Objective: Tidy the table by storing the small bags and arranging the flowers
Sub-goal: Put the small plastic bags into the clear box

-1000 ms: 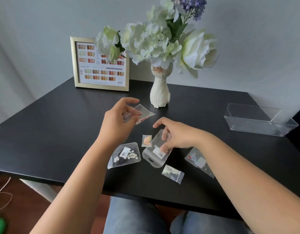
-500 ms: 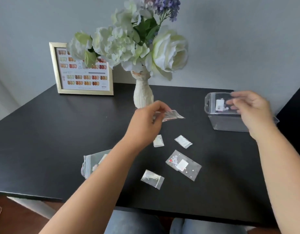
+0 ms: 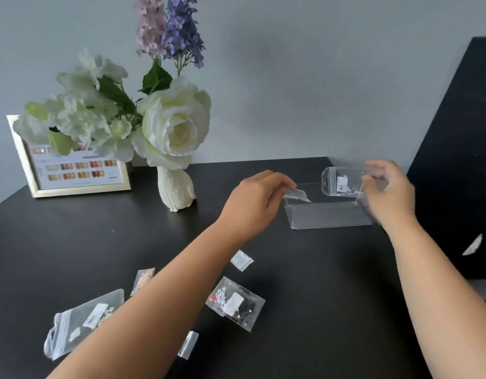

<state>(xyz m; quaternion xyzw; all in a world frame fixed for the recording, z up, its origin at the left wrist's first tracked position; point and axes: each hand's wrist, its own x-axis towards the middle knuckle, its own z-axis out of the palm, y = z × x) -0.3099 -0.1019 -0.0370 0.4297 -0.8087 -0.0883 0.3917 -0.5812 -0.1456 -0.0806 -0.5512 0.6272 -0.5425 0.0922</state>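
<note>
head view: your left hand (image 3: 257, 199) pinches a small bag (image 3: 296, 194), your right hand (image 3: 388, 194) grips a bigger bag (image 3: 341, 183), both above the clear box (image 3: 328, 218).

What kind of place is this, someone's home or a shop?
Probably a nail-art desk, at home or in a small salon; I cannot tell which. A framed nail colour chart stands by a vase of flowers, and small bags of tiny decorations lie on the black table.

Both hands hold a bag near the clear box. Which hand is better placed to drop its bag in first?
Probably the left hand: its small bag hangs at the clear box rim. The right hand holds the larger bag higher.
</note>
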